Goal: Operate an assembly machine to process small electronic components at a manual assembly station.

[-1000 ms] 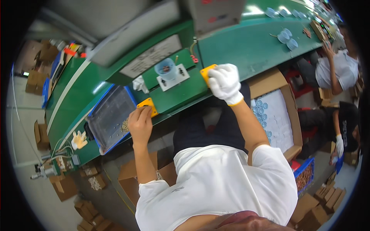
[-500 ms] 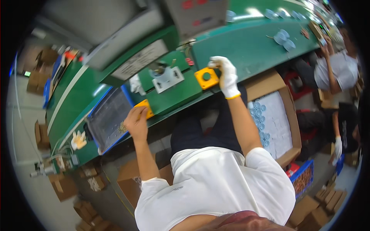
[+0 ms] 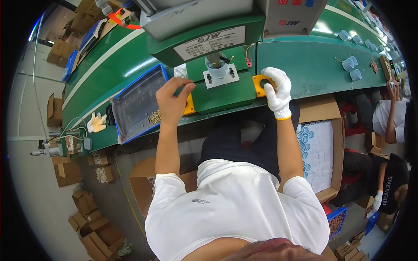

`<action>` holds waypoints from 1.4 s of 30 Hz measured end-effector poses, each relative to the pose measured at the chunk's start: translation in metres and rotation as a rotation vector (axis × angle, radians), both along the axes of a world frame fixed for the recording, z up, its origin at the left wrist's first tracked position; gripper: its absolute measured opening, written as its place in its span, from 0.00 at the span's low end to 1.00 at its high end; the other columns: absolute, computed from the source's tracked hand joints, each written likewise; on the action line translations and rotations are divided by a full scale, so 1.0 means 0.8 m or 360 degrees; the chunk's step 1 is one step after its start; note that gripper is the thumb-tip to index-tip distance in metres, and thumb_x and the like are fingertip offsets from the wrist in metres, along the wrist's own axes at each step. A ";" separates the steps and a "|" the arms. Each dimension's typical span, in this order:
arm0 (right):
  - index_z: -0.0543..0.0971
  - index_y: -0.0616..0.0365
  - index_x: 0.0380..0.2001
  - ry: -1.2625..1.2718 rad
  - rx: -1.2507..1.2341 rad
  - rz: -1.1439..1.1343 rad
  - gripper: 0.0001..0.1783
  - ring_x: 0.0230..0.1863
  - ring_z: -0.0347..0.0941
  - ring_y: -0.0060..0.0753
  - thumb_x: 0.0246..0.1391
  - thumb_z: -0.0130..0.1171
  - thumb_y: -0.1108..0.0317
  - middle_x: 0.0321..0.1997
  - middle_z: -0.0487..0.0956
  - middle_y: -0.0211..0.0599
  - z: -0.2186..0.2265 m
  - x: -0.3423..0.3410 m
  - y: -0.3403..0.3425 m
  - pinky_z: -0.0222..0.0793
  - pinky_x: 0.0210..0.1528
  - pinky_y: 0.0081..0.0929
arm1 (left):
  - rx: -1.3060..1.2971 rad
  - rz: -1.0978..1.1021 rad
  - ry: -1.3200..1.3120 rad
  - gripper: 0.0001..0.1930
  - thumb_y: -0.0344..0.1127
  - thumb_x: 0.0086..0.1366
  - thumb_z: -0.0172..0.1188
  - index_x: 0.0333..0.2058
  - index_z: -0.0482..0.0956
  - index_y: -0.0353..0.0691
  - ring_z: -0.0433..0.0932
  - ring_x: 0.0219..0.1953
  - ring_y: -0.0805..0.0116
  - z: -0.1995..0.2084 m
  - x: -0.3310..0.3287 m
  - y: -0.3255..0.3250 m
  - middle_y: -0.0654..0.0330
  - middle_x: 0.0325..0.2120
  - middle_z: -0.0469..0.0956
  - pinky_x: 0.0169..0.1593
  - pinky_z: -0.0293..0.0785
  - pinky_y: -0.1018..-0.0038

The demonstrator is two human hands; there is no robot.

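In front of me a green press (image 3: pixel 209 45) stands over a light-blue plastic cup (image 3: pixel 217 71), which sits on a white metal fixture plate (image 3: pixel 223 78). The press rod reaches down into the cup. My bare left hand (image 3: pixel 172 99) is by the left yellow button box (image 3: pixel 190 105), thumb and forefinger drawn close in a pinch. Whatever those fingertips may hold is too small to make out. White-gloved, my right hand (image 3: pixel 280 90) lies over the right yellow button box (image 3: pixel 258 85), fingers apart and thumb beside its dark button.
A blue-rimmed tray (image 3: pixel 137 104) with small brass-coloured parts (image 3: pixel 154 116) lies left, near a glove (image 3: pixel 96 122). A carton (image 3: pixel 337 152) of blue cups stands right of my legs. More cups (image 3: pixel 349 64) sit farther along the bench. Two people work at the right.
The view has turned and sharpened. My left fingertips have shifted to the far side of the left button box. My right hand has settled lower over its box, thumb by the button.
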State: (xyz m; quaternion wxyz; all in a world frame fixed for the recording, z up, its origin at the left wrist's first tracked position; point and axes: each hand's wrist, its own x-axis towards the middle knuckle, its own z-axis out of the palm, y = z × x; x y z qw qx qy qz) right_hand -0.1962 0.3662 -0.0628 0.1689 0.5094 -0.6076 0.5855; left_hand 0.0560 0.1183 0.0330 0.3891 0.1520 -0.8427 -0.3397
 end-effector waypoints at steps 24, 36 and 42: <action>0.86 0.63 0.49 -0.0310 0.0043 0.0118 0.15 0.54 0.84 0.52 0.61 0.65 0.70 0.50 0.88 0.49 -0.008 -0.004 0.004 0.79 0.60 0.42 | -0.0098 -0.0299 -0.1103 0.15 0.40 0.64 0.79 0.43 0.93 0.35 0.89 0.42 0.65 0.088 -0.126 -0.017 0.56 0.37 0.92 0.51 0.84 0.68; 0.88 0.61 0.38 0.0093 -0.0002 -0.0296 0.08 0.54 0.85 0.59 0.63 0.63 0.69 0.49 0.90 0.49 0.000 0.004 0.009 0.80 0.60 0.50 | -0.0040 0.0358 -0.0384 0.08 0.29 0.65 0.77 0.41 0.90 0.32 0.89 0.41 0.52 -0.075 0.047 0.010 0.52 0.43 0.90 0.47 0.84 0.66; 0.81 0.57 0.24 0.0243 0.0193 -0.0351 0.10 0.49 0.85 0.61 0.51 0.74 0.67 0.44 0.89 0.44 0.032 0.012 -0.005 0.81 0.56 0.52 | -0.0829 0.0247 -0.0245 0.09 0.27 0.61 0.79 0.38 0.90 0.29 0.89 0.50 0.53 -0.092 0.065 -0.007 0.51 0.47 0.90 0.55 0.84 0.57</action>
